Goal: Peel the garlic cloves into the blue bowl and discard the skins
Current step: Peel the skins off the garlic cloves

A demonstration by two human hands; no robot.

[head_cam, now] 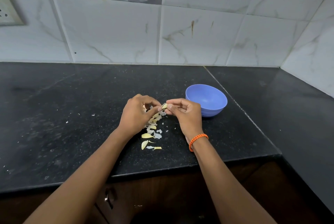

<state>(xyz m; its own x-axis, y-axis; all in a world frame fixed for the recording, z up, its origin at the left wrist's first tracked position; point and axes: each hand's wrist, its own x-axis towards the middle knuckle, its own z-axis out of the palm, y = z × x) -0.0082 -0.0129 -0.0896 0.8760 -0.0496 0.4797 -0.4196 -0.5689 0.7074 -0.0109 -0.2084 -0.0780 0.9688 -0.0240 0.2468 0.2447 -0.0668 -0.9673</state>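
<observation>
Loose garlic cloves and papery skins lie on the black counter. Above them, the left hand and right hand together pinch one garlic clove between fingertips. Beyond, just right, stands the blue bowl.

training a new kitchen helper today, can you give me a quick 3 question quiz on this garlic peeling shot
1. True or false: the blue bowl already holds peeled cloves.
2. Which wrist carries the orange band?
A. left
B. right
C. neither
3. Fill in: the loose cloves and skins lie on the black ____.

Key:
1. False. The bowl's visible inside is bare.
2. B. It sits on the wrist of the right hand, which shares a pinch on one garlic clove with the left hand.
3. Counter, left of the bowl.
</observation>
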